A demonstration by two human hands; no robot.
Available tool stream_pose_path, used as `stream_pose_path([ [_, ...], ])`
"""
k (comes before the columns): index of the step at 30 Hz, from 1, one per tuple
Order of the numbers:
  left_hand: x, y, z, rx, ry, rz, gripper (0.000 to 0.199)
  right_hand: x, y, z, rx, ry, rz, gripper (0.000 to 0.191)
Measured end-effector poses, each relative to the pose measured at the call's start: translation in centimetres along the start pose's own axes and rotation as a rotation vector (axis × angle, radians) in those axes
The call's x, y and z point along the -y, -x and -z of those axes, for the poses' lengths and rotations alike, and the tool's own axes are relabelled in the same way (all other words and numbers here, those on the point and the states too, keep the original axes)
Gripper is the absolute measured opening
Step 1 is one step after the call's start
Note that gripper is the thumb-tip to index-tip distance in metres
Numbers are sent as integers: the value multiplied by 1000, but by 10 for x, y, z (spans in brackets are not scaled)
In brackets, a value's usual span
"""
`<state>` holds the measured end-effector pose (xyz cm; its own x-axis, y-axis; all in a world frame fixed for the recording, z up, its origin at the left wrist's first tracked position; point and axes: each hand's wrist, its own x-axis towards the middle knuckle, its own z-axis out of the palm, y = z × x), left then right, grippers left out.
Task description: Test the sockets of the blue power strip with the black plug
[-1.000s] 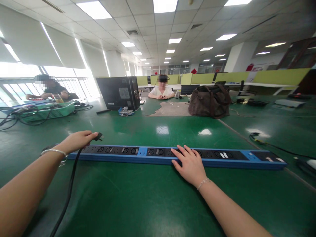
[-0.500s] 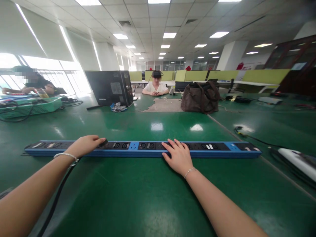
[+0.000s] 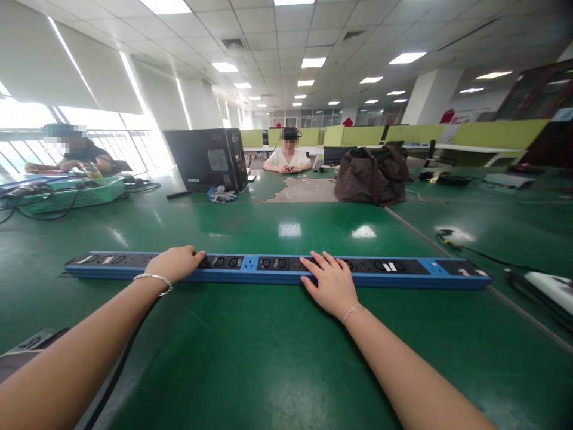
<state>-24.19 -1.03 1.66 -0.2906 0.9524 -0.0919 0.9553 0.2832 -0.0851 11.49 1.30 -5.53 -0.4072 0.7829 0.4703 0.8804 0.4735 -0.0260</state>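
A long blue-and-black power strip (image 3: 286, 278) lies across the green table in front of me, its sockets facing up. My left hand (image 3: 173, 263) is closed over the strip left of its middle, gripping a black plug that the fingers now mostly hide. A black power cord (image 3: 123, 365) runs from under that wrist toward the near edge. Whether the plug sits fully in a socket cannot be seen. Right of the middle, my right hand (image 3: 330, 282) rests with spread fingers on the strip's top and near side, holding nothing.
Beyond the strip stand a black computer case (image 3: 201, 158), gloves (image 3: 221, 194) and a brown bag (image 3: 369, 176). A green basket (image 3: 85, 194) with cables is at left, a white device (image 3: 553, 292) at right. One person (image 3: 289, 158) sits opposite, another (image 3: 76, 152) at far left.
The view has shifted, so the scene sits a little further right. My left hand has moved slightly right along the strip and lower over the plug. My right hand stays in place on the strip.
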Motion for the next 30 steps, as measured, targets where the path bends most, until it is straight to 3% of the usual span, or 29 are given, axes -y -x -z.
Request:
stream_pose_path([
  [7,-5,-3,0,44,-11,22,54,-1,0,-2,-2,-3,-4,41],
  [30,-18,15,-16,-90,78,150,60,0,-1,-1,5,21,0,41],
])
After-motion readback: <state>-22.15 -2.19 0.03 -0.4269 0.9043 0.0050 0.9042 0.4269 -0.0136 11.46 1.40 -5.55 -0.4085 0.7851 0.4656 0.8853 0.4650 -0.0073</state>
